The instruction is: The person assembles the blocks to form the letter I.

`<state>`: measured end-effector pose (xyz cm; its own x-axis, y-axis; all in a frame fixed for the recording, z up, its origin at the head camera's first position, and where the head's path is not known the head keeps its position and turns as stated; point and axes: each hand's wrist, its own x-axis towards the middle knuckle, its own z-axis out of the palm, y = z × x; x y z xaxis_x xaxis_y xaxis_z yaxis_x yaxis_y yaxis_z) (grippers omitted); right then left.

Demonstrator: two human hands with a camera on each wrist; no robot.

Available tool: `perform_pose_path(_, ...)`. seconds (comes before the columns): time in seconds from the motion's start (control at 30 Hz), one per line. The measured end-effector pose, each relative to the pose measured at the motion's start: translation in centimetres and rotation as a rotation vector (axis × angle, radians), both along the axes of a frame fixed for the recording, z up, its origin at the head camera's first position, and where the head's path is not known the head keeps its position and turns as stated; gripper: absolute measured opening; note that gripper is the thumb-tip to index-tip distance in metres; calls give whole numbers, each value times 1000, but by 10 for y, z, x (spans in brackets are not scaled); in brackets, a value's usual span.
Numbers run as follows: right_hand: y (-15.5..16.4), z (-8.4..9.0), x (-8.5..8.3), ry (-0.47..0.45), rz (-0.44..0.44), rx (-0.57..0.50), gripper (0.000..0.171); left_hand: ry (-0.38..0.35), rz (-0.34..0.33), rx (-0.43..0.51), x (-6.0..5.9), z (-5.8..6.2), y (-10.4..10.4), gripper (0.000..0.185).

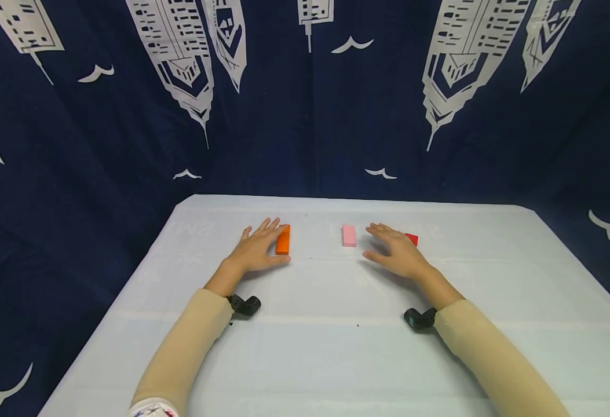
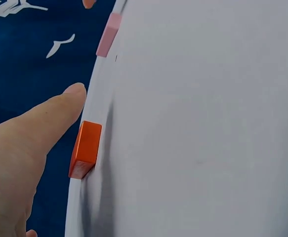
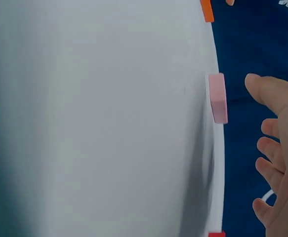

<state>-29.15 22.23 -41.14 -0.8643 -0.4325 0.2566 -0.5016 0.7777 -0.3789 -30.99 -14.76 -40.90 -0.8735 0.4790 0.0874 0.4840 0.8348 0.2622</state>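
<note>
Resting flat on the white table (image 1: pixel 336 347), the left hand (image 1: pixel 256 250) lay with its fingers straight and spread, holding nothing, and the orange block (image 1: pixel 282 239) sat just off its fingertips on the thumb side, so near in the head view that whether they touched could not be told. From the left wrist view the thumb (image 2: pixel 45 123) stretched out toward that same orange block (image 2: pixel 86 148), close beside it but apart. The right hand (image 1: pixel 397 252) hovered or rested low over the table with its fingers relaxed and loosely spread, gripping nothing. The pink block (image 1: pixel 349 236) lay just beyond its thumb, toward the other hand, clearly apart from it; the right wrist view showed the pink block (image 3: pixel 217 97) near the thumb tip (image 3: pixel 262 89) with a gap between them. A red block (image 1: pixel 412 239) peeked out on the far side of the right hand, partly hidden behind the fingers, so contact could not be judged. Both blocks nearest the hands lay flat on the table, between the two hands. Tan sleeves (image 1: pixel 190 341) covered both forearms, and a small dark camera (image 1: pixel 244 304) sat at each wrist. A dark blue curtain (image 1: pixel 305 104) printed with white towers hung behind the table.
</note>
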Motion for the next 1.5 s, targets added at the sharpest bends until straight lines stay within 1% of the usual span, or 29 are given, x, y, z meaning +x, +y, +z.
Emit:
perform_pose_path(0.17,-11,-4,-10,-35,-12,-33,66,-27,20,17,-7,-2,2,81)
perform_pose_path(0.4,-24,-10,-22,-104,-44,-102,61,-79,19,110,-18,-9,2,79)
perform_pose_path(0.57,-33,-14,-29,-119,-49,-138,61,-116,37,161,-23,-12,2,80)
perform_pose_path(0.73,-37,-18,-32,-132,-72,-147,62,-149,44,189,-26,-13,2,81)
perform_pose_path(1.0,-40,-24,-34,-142,-77,-210,59,-172,55,231,-30,-14,2,82)
perform_pose_path(1.2,-40,-29,-37,-121,-98,-259,53,-189,49,255,-30,-16,1,83)
perform_pose_path(1.33,-41,-32,-39,-121,-117,-284,51,-187,49,274,-32,-19,-1,82)
perform_pose_path(1.5,-40,-37,-40,-108,-129,-302,52,-164,53,292,-33,-24,-2,81)
